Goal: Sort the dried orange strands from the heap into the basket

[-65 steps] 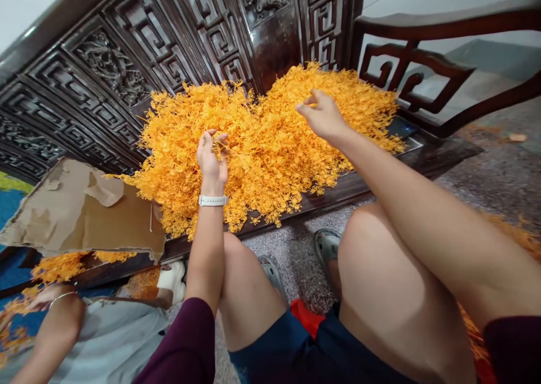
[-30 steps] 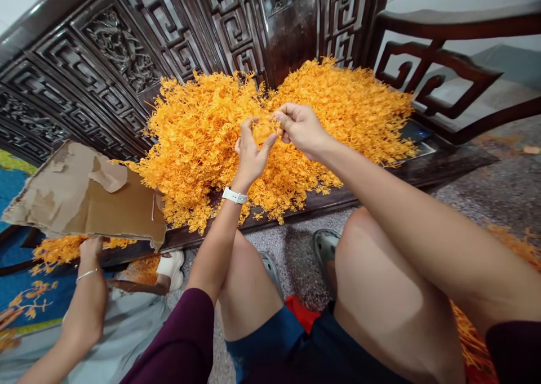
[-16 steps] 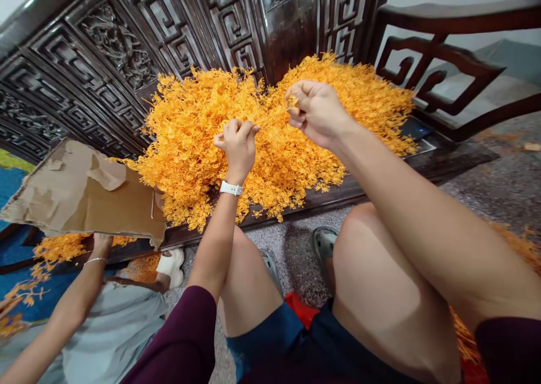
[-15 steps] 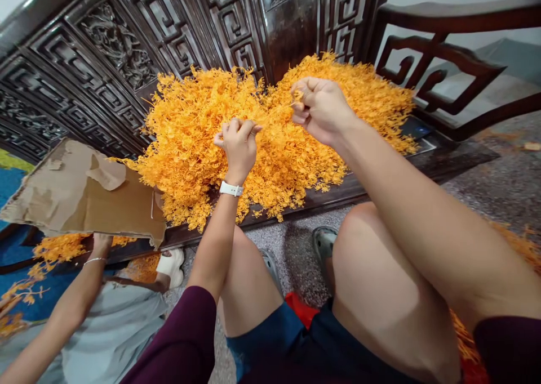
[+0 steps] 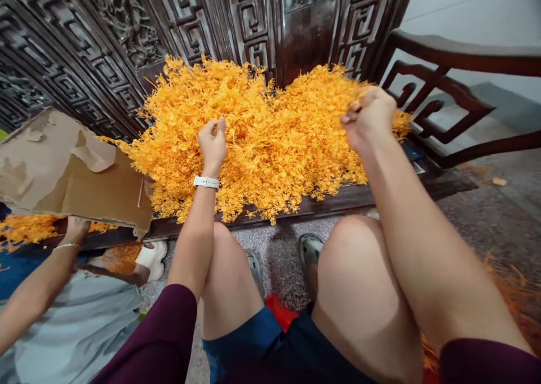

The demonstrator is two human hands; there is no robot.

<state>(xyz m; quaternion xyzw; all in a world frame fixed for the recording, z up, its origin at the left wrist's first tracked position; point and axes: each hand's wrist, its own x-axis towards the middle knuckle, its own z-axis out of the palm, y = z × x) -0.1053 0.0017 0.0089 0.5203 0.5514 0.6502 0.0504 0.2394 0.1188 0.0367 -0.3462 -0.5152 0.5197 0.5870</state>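
Note:
A large heap of orange artificial flower sprigs (image 5: 270,147) lies on the dark wooden bench. In front of its left half is my left hand (image 5: 212,144), a white watch on the wrist, with thumb and fingers pinched together. What sits in that pinch is hidden against the orange. My right hand (image 5: 374,116) is over the heap's right end, fingers curled closed. An orange sprig (image 5: 358,96), smeared by motion, shows at those fingertips.
Carved panels (image 5: 186,18) rise behind the heap, and an armrest (image 5: 448,91) stands at right. Torn cardboard (image 5: 80,175) leans at left. Beneath it is another person's hand (image 5: 78,226) near more orange sprigs. Orange strands (image 5: 519,299) lie at lower right.
My right hand has moved right across the heap, away from my left hand, with the orange at its fingertips. My left hand has shifted slightly left; the whole view has also shifted.

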